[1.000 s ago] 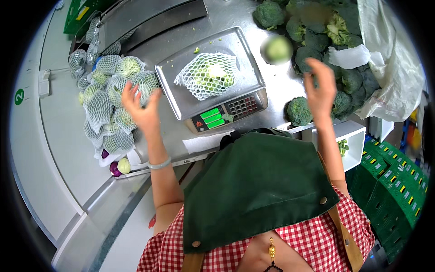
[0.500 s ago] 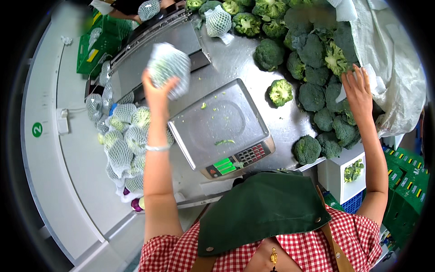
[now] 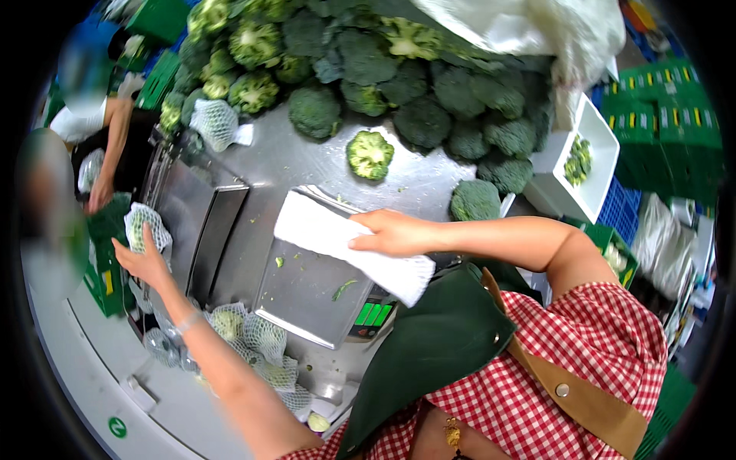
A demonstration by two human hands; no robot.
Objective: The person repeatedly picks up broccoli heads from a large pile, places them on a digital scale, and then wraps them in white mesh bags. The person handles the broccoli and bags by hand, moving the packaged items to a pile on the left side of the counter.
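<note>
My left hand (image 3: 146, 261) is stretched out to the far left, its thumb and fingers at a broccoli head in a white foam net (image 3: 149, 228), which it appears to grip. My right hand (image 3: 395, 232) pinches a flat, empty white foam net sleeve (image 3: 322, 230) above the weighing scale (image 3: 303, 295). A few green scraps lie on the scale's metal pan, and its green display is partly covered by the sleeve. Beyond the scale, one cut broccoli head (image 3: 370, 155) sits alone on the steel table (image 3: 264, 165).
A large heap of broccoli (image 3: 368, 65) fills the far side, beside a white plastic bag (image 3: 529, 31). Netted heads (image 3: 264, 337) lie at the near left. A metal-topped machine (image 3: 188, 207) stands left of the scale. Another person's arm (image 3: 115, 149) is at the far left; green crates (image 3: 659, 115) are stacked right.
My left hand has carried the netted broccoli farther left. My right hand has come from the heap to above the scale with the white foam net sleeve. The view has turned rightward.
</note>
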